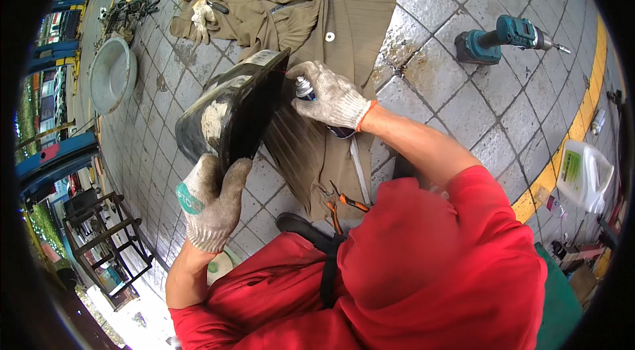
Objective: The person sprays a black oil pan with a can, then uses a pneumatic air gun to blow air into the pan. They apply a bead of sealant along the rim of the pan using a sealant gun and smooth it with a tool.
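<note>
The person's left hand (210,201), in a grubby knit glove, is closed around the lower corner of a black plastic cover (231,115), thumb on one face and fingers on the other, holding it up on edge off the ground. The cover's long axis runs up and away from this hand, from the gripped corner near the body toward its far end, which leans to the right. The right hand (331,99), also gloved, is wrapped around a small spray can (305,89), with a finger on top at the cap. The can lies just to the right of the cover's upper end, nozzle toward the dark inner face and almost touching it. So the right hand is the nearer one to that upper end, while the left carries the whole piece from below. Under both hands an olive-brown cloth (331,13) is spread on the paved ground (463,105). Orange-handled pliers (344,204) lie on the cloth below the right forearm. Well off to the right of the right hand stands a teal cordless drill (503,39), and farther right a clear plastic jug (585,175). Far left of the left hand sits a metal basin (112,76).
</note>
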`<state>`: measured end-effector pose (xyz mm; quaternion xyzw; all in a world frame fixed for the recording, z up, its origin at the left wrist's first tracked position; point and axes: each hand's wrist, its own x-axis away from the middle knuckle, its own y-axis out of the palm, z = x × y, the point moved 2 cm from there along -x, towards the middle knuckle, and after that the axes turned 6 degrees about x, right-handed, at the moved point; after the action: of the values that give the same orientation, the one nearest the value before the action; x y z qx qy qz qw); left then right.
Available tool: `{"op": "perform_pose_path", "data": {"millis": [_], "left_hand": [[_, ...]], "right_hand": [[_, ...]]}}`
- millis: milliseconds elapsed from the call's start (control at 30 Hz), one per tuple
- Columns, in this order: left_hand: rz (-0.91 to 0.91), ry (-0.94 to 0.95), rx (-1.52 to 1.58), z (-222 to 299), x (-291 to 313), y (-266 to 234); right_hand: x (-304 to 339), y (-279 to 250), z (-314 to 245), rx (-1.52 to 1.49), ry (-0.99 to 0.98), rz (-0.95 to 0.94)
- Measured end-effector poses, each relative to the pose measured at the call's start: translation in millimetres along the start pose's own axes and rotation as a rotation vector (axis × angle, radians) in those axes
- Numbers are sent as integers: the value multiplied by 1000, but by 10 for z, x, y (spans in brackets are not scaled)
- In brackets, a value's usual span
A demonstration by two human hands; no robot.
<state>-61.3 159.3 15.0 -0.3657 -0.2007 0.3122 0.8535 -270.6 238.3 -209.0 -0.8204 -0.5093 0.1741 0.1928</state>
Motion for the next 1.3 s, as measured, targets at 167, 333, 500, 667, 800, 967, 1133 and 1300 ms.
{"op": "perform_pose_path", "data": {"millis": [167,333,500,667,800,967,1133,1300], "left_hand": [[-65,149,-183,-49,67,-46],[-95,106,-131,-27,90,-17],[-54,-26,-60,26,-9,-85],[-12,-114,-24,8,-85,-96],[-48,-51,-41,76,-56,-59],[-64,17,-63,114,-48,26],[-68,78,-55,119,-74,44],[-134,-3,-104,56,-54,-15]], "right_hand": [[69,14,3,-49,-8,-17],[107,29,-47,-43,-9,-29],[184,66,-68,22,30,-120],[128,125,-44,-24,41,-86],[77,216,-33,50,26,-193],[47,272,-7,58,26,-148],[47,283,-23,38,13,-179],[94,189,-186,70,-18,-171]]}}
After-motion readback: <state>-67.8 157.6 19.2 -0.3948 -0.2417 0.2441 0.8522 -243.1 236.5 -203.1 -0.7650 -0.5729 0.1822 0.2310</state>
